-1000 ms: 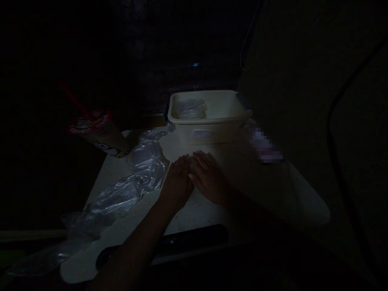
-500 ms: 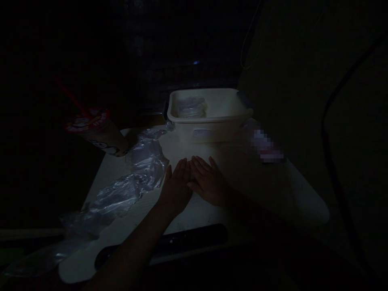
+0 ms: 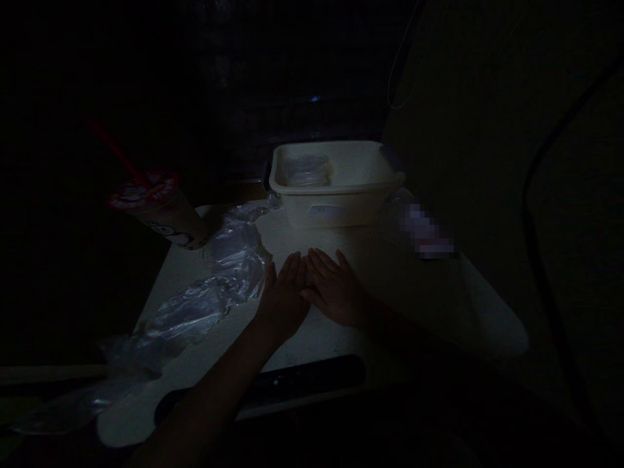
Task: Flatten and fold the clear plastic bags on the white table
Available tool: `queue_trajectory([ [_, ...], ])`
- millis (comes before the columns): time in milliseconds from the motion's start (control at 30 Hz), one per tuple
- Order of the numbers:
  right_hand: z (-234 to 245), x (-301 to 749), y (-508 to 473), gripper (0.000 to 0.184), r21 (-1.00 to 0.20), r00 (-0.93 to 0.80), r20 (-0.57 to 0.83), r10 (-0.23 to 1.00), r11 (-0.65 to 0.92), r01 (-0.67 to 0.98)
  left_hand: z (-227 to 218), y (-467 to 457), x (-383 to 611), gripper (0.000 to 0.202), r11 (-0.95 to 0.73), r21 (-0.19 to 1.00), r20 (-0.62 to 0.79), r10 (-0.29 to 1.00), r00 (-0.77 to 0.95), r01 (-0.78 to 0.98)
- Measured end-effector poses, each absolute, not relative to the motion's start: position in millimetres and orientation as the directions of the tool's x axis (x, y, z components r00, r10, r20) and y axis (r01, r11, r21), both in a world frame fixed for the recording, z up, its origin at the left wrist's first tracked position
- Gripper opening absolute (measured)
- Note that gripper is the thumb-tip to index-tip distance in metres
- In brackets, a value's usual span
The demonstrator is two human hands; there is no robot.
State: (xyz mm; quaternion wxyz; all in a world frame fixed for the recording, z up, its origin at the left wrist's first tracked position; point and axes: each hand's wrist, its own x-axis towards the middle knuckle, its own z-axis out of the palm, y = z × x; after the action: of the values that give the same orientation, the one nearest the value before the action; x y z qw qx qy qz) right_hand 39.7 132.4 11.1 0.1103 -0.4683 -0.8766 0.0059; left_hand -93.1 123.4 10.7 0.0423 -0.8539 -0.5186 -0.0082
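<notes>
Cream tub, clear plastic inside, sealed cup apart

Mount: a single camera worn on the person's head.
Facing: forward and down onto the pale table.
Nearness: close, at arm's length; the left hand and right hand lie at mid-frame, with the left forearm entering from the bottom edge.
Far reach: the white tub at the table's far side, the cup at left.
Visibility: very dim; the surroundings are black.
</notes>
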Motion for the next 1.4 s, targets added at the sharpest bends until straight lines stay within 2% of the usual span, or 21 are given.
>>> queue_trajectory([
  [467,12.7,38.4,130.7,0.056,-0.154,-0.533,0.198,0.823,0.563,0.812,11.6,123.7,-94.0,0.046,-0.465,-0.074,0.068,0.88,0.47,0.882],
  [567,10.5,40.6,135.8,0.051,-0.242,-0.522,0.232,0.821,0.569,0.786,13.0,123.4,-93.3,0.046,-0.456,-0.062,0.078,0.885,0.459,0.888],
  [733,3.5,57.1,162.4,0.031,-0.521,-0.334,0.375,0.864,0.495,0.695,12.1,121.9,-90.6,0.048,-0.422,-0.065,0.145,0.892,0.427,0.904],
  [800,5.0,63.2,173.8,0.025,-0.529,-0.315,0.339,0.887,0.456,0.716,10.6,121.5,-89.9,0.049,-0.409,-0.075,0.172,0.893,0.416,0.909],
  [967,22.9,61.4,189.5,0.023,-0.338,-0.418,0.052,0.907,0.409,0.848,8.4,122.0,-90.4,0.049,-0.402,-0.076,0.183,0.894,0.409,0.912],
  [1067,32.7,55.2,194.1,0.015,-0.316,-0.458,-0.034,0.889,0.425,0.848,9.1,121.9,-90.9,0.049,-0.413,-0.038,0.186,0.892,0.413,0.91],
  [1133,35.7,53.5,197.0,0.013,-0.315,-0.47,-0.082,0.879,0.425,0.849,9.5,121.3,-91.2,0.049,-0.42,0.032,0.198,0.892,0.406,0.907],
  [1200,37.2,54.7,199.4,0.013,-0.331,-0.484,-0.106,0.869,0.428,0.841,9.4,121.2,-91.5,0.05,-0.429,0.16,0.229,0.892,0.389,0.889],
  [1233,37.8,56.2,200.3,0.013,-0.347,-0.495,-0.108,0.862,0.434,0.831,9.3,121.7,-91.8,0.05,-0.432,0.261,0.253,0.894,0.37,0.864],
  [1300,39.9,60.3,201.1,0.015,-0.389,-0.526,-0.099,0.844,0.454,0.802,9.1,125.0,-92.5,0.05,-0.374,0.585,0.29,0.925,0.245,0.72],
  [1333,41.4,62.6,201.1,0.015,-0.408,-0.544,-0.093,0.834,0.466,0.785,9.2,127.8,-93.0,0.05,-0.313,0.737,0.28,0.948,0.151,0.599],
  [1400,44.9,66.6,200.5,0.014,-0.451,-0.566,-0.069,0.822,0.48,0.752,9.5,134.9,-94.7,0.047,-0.179,0.924,0.204,0.978,-0.041,0.339],
])
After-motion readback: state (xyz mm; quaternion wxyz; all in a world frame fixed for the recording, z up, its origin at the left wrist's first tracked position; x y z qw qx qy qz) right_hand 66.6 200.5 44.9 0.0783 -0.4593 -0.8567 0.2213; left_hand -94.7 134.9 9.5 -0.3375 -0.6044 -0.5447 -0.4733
